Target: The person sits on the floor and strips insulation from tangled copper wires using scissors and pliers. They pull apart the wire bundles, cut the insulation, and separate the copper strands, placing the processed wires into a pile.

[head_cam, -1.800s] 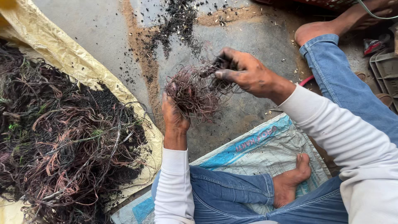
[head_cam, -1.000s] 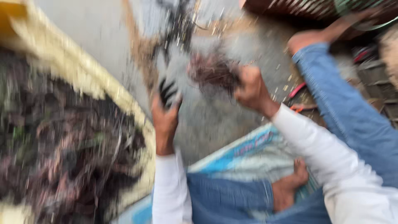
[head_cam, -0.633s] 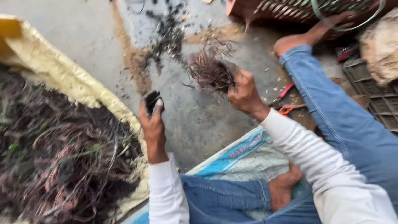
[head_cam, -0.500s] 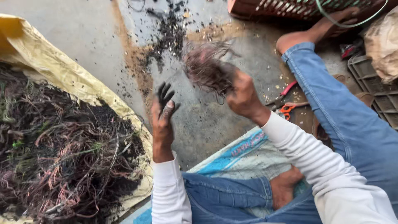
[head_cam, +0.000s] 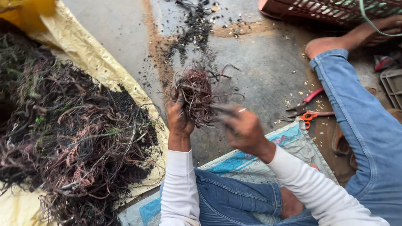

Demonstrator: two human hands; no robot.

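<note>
The left hand has its grip clenched on a tangled bundle of thin wires, held up above the concrete floor. The right hand touches the bundle's lower right edge; it is blurred, so I cannot tell whether its grip is clenched or released. Left of the hands, a big pile of wire scrap lies on a yellow sheet. Pliers lie on the floor to the right, beside a leg in jeans.

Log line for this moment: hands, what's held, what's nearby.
left hand: gripping wire clump | right hand: on same clump, blurred | left: wire pile on yellow sheet | right: pliers on floor
</note>
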